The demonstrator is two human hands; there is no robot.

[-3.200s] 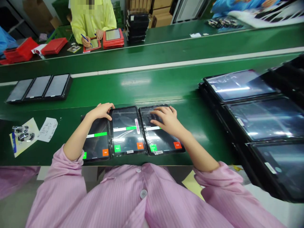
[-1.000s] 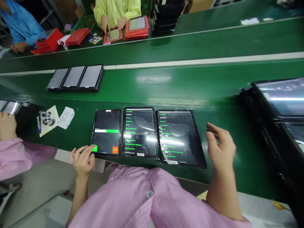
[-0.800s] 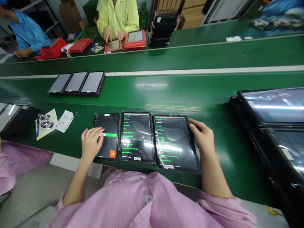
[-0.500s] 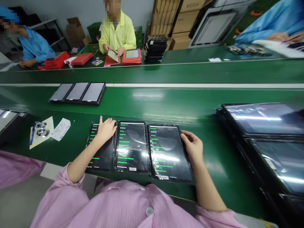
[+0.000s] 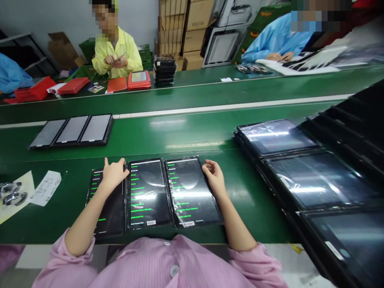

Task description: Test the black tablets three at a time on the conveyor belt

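Three dark tablets with lines of green text on their screens lie side by side in front of me. My left hand point(image 5: 114, 175) is over the upper part of the left tablet point(image 5: 111, 216). Its thumb and bent fingers close at that tablet's upper right corner, and one finger sticks up. The middle tablet point(image 5: 149, 196) lies between my hands. At the upper right edge of the right tablet point(image 5: 192, 192), my right hand point(image 5: 214, 176) has its thumb and curled fingers closed against the side. The undersides of the fingers are hidden.
Dark tablets in film point(image 5: 318, 178) are stacked at the right. Three grey-screened tablets point(image 5: 72, 130) lie at the back left. A written paper slip point(image 5: 46, 188) lies left of me. Across the green bench point(image 5: 168, 136), a co-worker in yellow point(image 5: 127, 50) sits by red cases point(image 5: 139, 81).
My view has turned to the right, so the scene sits further left. My left hand's fingers are more bent at the tablet's corner. The co-worker in yellow has raised both hands.
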